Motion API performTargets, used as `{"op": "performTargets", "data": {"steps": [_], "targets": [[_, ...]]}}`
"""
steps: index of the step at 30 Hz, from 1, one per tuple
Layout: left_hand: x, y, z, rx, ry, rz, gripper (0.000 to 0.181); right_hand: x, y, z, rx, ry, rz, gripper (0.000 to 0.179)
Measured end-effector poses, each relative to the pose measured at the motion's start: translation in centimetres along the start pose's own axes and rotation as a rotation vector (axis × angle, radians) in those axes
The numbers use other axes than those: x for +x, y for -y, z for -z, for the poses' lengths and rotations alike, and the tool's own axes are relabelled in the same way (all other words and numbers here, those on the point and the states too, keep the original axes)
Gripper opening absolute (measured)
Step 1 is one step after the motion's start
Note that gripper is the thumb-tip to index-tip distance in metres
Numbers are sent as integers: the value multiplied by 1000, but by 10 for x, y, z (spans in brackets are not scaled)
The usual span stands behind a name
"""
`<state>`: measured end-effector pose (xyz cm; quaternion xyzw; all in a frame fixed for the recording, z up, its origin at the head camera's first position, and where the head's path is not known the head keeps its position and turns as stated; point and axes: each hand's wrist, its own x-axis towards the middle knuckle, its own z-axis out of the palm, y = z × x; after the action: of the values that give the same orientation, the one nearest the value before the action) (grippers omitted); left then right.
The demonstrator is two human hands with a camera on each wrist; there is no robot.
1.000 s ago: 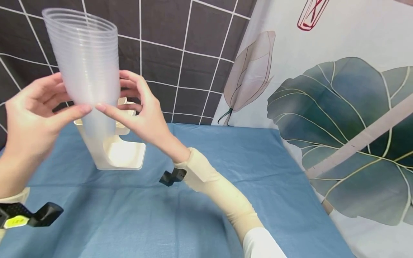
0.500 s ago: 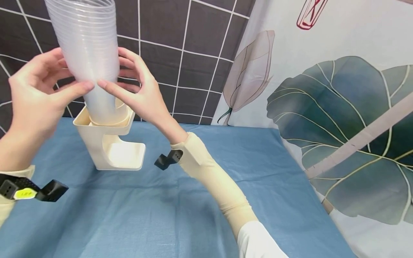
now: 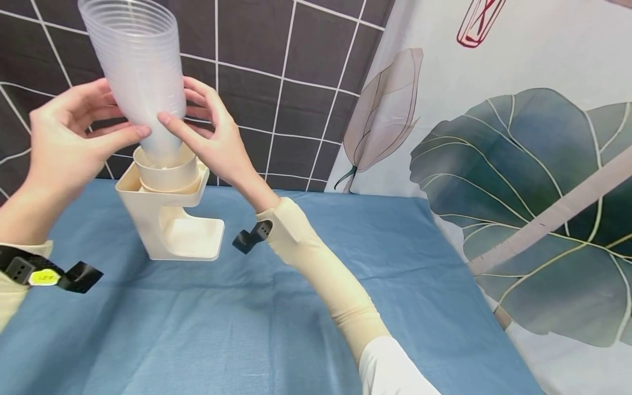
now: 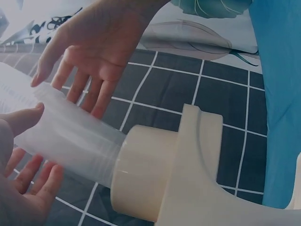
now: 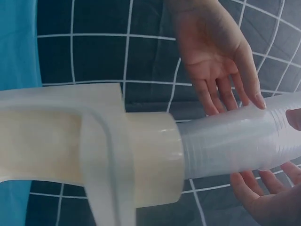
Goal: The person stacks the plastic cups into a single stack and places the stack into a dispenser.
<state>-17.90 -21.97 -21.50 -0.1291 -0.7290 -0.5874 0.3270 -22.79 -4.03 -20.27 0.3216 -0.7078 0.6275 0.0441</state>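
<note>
Between both hands stands a tall stack of clear plastic cups (image 3: 143,71), leaning slightly, rims up. Its narrow bottom sits inside the round collar (image 3: 170,175) of a cream-coloured cup holder (image 3: 155,225). My left hand (image 3: 74,142) holds the stack's left side, thumb in front and fingers curving round behind. On the opposite side my right hand (image 3: 212,137) grips it likewise, its thumb near the left one. Both wrist views show the lower cups (image 4: 89,141) entering the collar (image 5: 157,160). The cups partly hide the fingertips.
The holder has a low open tray (image 3: 197,236) on its right and stands near the back of a blue cloth-covered table (image 3: 276,307). Behind it hangs a dark sheet with white grid lines (image 3: 252,77). A leaf-patterned curtain (image 3: 444,71) hangs at the right.
The hands first rose with the cup stack from in front of the holder to above its collar. Since then, the stack has shifted slightly right, its bottom in the collar. The holder has stayed put.
</note>
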Motion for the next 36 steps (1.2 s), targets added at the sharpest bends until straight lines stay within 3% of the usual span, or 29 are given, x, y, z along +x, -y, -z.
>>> {"op": "performTargets", "data": {"steps": [19, 24, 36], "targets": [[-8, 25, 2, 77, 69, 228, 57, -1, -34, -6, -113, 27, -88, 57], [-9, 26, 1, 149, 99, 256, 62, -3, -37, -5, -136, 29, -86, 57], [-11, 27, 6, 221, 165, 286, 60, -7, -43, -7, -138, 28, -102, 56]]}}
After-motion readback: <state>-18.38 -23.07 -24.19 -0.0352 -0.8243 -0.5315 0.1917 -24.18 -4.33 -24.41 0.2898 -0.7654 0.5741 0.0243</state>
